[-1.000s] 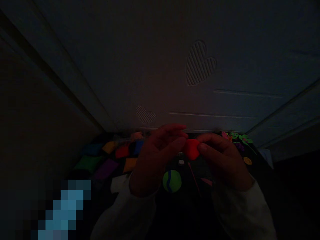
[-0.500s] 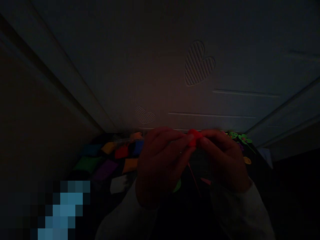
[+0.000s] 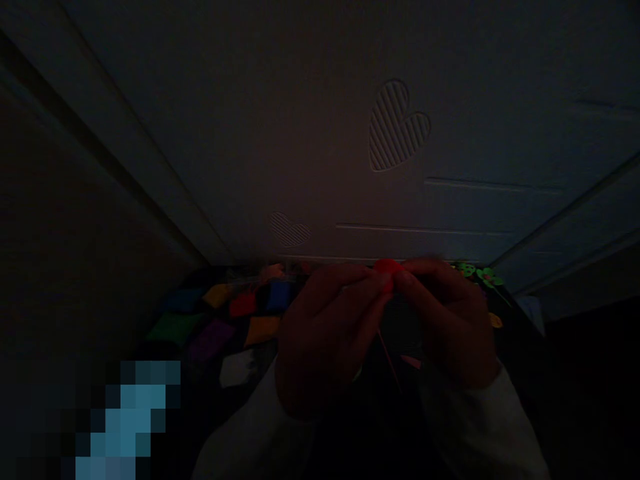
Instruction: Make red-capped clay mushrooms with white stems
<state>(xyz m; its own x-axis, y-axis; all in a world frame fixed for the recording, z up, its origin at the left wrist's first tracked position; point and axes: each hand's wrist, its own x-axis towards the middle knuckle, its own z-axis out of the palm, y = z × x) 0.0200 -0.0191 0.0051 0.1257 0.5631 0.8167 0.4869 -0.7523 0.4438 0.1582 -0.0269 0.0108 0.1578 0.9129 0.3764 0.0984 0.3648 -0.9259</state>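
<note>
Between my two hands is a small bright red lump that looks like modelling clay (image 3: 389, 267), raised above the dark work surface. My left hand (image 3: 330, 327) pinches it from the left with thumb and fingers. From the right, the thumb and index finger of my right hand (image 3: 450, 320) close on the same lump. Below them, a thin reddish stick (image 3: 389, 360) lies on the surface, with a small pink pointed piece (image 3: 411, 362) to its right. A bit of something green (image 3: 357, 375) shows past my left wrist. The light is very dim.
At the left lie several coloured packets, among them a green packet (image 3: 175, 328), a red packet (image 3: 243, 305) and a blue packet (image 3: 279, 295), near a white piece (image 3: 237, 370). Green flower shapes (image 3: 487, 277) lie at the right. A panel with embossed hearts (image 3: 397, 127) rises behind.
My left hand has shifted slightly right and down, uncovering more of the blue and orange packets. The red lump sits turned a little differently between my fingers.
</note>
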